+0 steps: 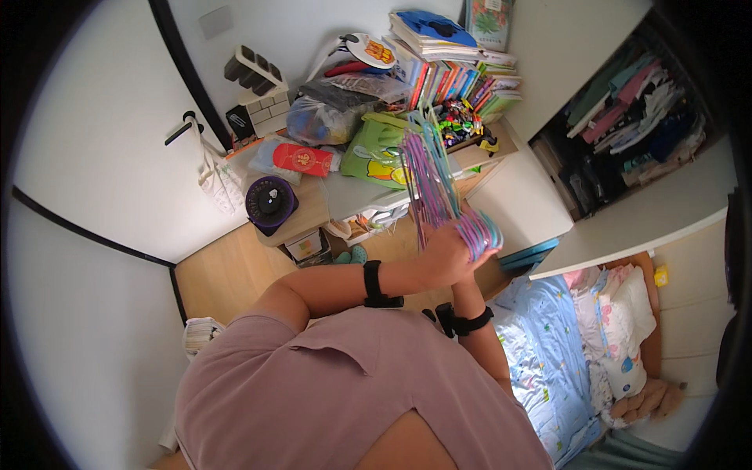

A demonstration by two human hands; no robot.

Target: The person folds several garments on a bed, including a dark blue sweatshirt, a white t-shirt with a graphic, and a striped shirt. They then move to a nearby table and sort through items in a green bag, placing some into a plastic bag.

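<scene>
A thick bundle of thin clothes hangers (432, 170), in pink, purple, teal and pale green, rises from my hands at the centre right. My left hand (445, 252) is wrapped around the bundle near its lower end. My right hand (485, 257) holds the same end from below and to the right, mostly hidden behind my left hand and the hangers. The two hands touch or overlap. A black strap circles each wrist. Behind the upper part of the bundle, a green bag (373, 151) lies on the desk (346, 197).
The desk also bears a round dark fan (271, 201), a red envelope (302, 159), stuffed plastic bags (323, 117), small toys and stacked books (446, 82). An open wardrobe (634, 106) with clothes stands at right, above a bed (543, 352). A white door (117, 117) is at left.
</scene>
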